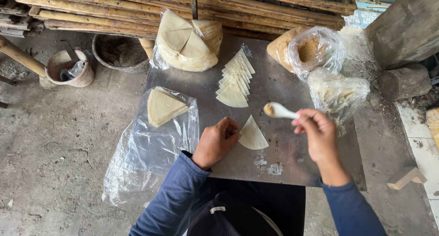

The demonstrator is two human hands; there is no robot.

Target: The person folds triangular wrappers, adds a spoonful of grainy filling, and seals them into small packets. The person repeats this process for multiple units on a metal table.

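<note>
- Our left hand (216,142) rests curled, gripping nothing, fingertips touching the pale quarter-round pastry wrapper (252,135) lying flat on the grey metal table (283,158).
- Our right hand (318,135) pinches a white plastic spoon (278,110) of brown filling above it.

- wrapper wedges (233,80) — pale cream, same as single wedge (253,136)
- spoon (280,110) white, filling on it tan-brown
- table (274,158) dull grey metal w/ white smears
- sleeves (173,195) blue
- crumb bag (311,48) clear, sandy brown inside
</note>
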